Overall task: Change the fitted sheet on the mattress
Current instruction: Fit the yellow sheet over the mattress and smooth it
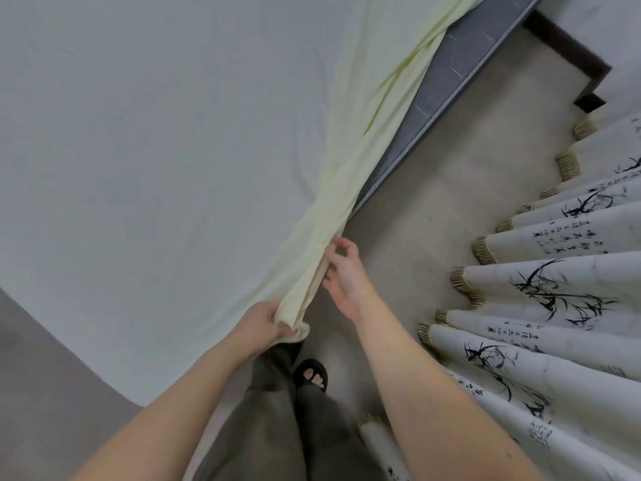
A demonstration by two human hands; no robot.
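A pale yellow-white fitted sheet [156, 140] lies spread over the mattress and fills the upper left. Its corner is gathered into a stretched bunch [333, 216] that runs down to me. My left hand [265, 324] is clenched on the end of that bunch. My right hand [341, 276] is a little higher up, fingers pinching the bunch's edge. The grey quilted side of the mattress [447, 85] shows uncovered at the upper right, with a corded seam along it.
A beige floor [451, 210] runs along the bed's right side. A pleated white curtain [555, 341] with ink bamboo and fringed hem hangs at the right. A dark wooden frame piece [569, 46] sits at the top right. My legs and a sandalled foot [312, 373] are below.
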